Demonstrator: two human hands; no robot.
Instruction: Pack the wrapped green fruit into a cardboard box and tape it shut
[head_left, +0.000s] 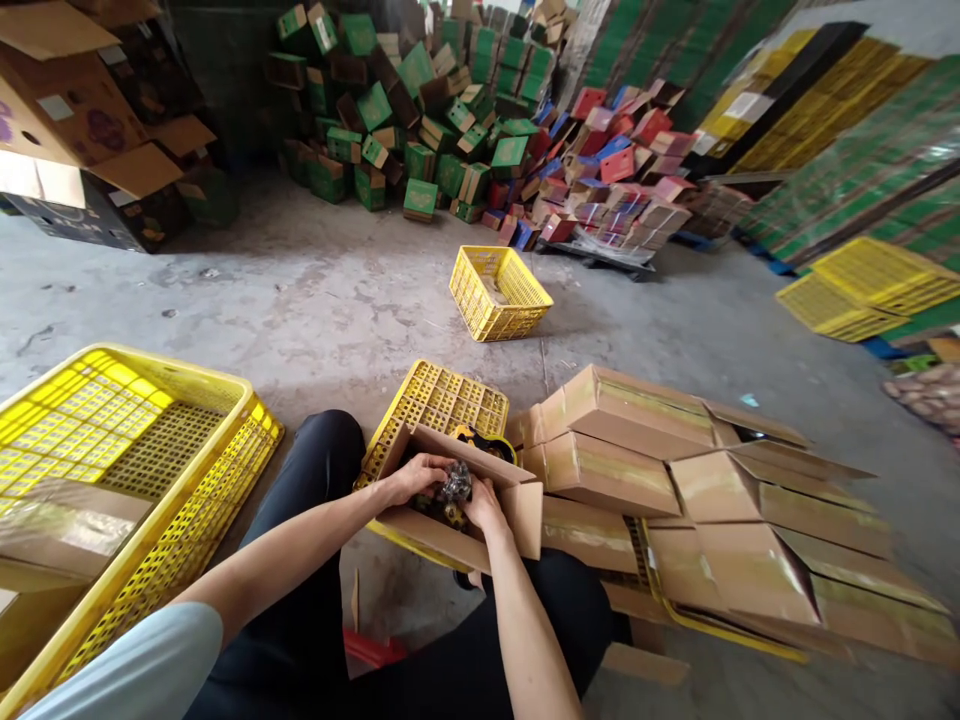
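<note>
Cardboard box (442,542), open, sits on a yellow crate (450,395), probably as a low bench freeing both hands. Left hand (421,476) at nine o'clock and right hand (486,505) at four grasp a bag (457,484) over the box's middle, likely steadying it. Bag: crinkly, shiny, dark-looking plastic; contents unclear.

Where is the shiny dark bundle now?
In the head view, the shiny dark bundle is below centre, held between your left hand and right hand at the mouth of the open cardboard box.
</note>
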